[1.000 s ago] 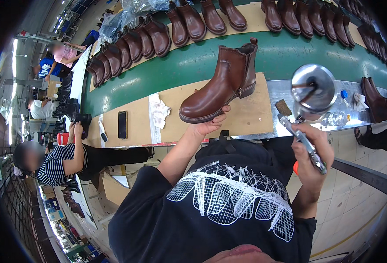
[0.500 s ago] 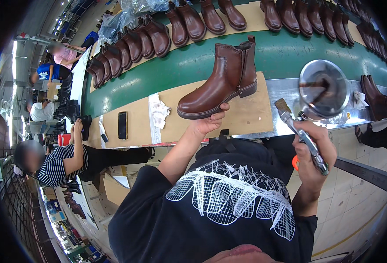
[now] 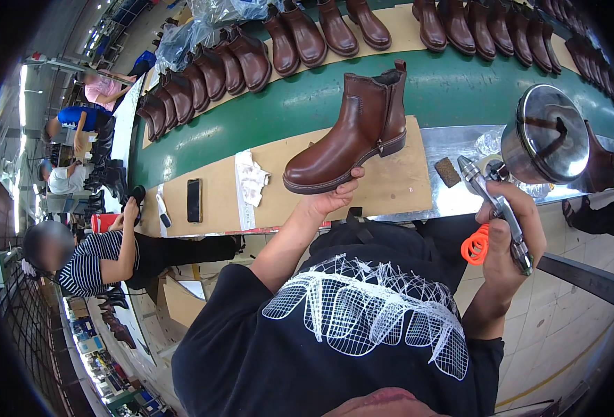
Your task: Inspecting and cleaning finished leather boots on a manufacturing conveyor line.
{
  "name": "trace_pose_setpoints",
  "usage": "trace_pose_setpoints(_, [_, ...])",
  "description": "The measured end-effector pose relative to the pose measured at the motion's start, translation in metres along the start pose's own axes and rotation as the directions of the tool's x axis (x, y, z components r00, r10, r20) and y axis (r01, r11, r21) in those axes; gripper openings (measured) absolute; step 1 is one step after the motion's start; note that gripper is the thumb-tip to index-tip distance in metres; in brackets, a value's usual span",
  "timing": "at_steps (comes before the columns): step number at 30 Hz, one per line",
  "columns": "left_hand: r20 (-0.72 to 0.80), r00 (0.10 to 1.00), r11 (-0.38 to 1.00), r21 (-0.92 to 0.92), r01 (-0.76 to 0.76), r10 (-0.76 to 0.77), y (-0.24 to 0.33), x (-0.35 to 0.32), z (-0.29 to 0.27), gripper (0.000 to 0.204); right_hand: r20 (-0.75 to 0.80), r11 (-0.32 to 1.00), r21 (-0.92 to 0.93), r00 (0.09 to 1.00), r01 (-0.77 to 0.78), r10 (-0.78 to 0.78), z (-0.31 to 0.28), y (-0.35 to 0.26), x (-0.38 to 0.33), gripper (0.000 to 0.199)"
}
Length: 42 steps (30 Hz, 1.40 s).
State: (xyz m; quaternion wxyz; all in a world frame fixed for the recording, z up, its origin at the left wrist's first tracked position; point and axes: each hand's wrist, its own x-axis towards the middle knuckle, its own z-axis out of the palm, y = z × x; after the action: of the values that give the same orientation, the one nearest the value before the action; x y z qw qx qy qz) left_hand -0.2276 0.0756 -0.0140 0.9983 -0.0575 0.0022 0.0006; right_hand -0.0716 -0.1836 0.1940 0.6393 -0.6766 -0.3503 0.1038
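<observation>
My left hand [image 3: 335, 198] grips a brown leather ankle boot [image 3: 349, 132] from beneath its sole, holding it upright above the bench. The toe points left, and a side zip runs down near its heel. In my right hand [image 3: 512, 236], fingers wrapped round the handle, is a metal spray gun [image 3: 498, 208] with a round, shiny cup [image 3: 546, 135]. Its nozzle points up and left, a gap away from the boot. An orange coiled hose [image 3: 475, 244] shows beside that hand. A small brown block [image 3: 448, 172] lies on the metal sheet near the nozzle.
Rows of brown boots [image 3: 300, 42] stand along the far side of the green bench [image 3: 251, 115]. Cardboard [image 3: 217, 187] carries a phone [image 3: 194, 200], a stained cloth [image 3: 252, 179] and a white-handled tool [image 3: 162, 208]. More boots [image 3: 602, 163] stand at right. A co-worker in stripes [image 3: 102, 260] handles a dark shoe at left.
My right hand has moved right with the spray gun, and its cup has tilted. More of the orange hose shows. The boot in my left hand has barely shifted.
</observation>
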Motion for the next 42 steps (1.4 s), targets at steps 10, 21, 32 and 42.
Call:
trace_pose_setpoints(10, [-0.002,1.0,0.999,0.048,0.01,-0.01,-0.004,0.001,0.017,0.061,-0.003,0.989,-0.086,0.993,0.121,-0.121,0.004,0.009,0.002,0.039])
trace_pose_setpoints(21, [-0.009,0.999,0.997,0.052,-0.053,0.053,0.001,-0.003,0.009,0.087,0.067,0.985,-0.134,0.991,-0.108,0.118,0.003,0.031,-0.014,0.022])
trace_pose_setpoints(32, [-0.146,0.964,0.974,0.078,-0.213,0.223,-0.005,0.007,0.009,0.081,0.079,0.981,-0.042,0.978,-0.189,0.192,-0.003,0.052,-0.018,0.023])
trace_pose_setpoints(42, [-0.215,0.969,0.99,-0.051,-0.132,0.118,0.023,0.108,0.019,0.077,0.097,0.939,0.085,0.941,-0.334,0.325,-0.019,0.054,0.017,0.025])
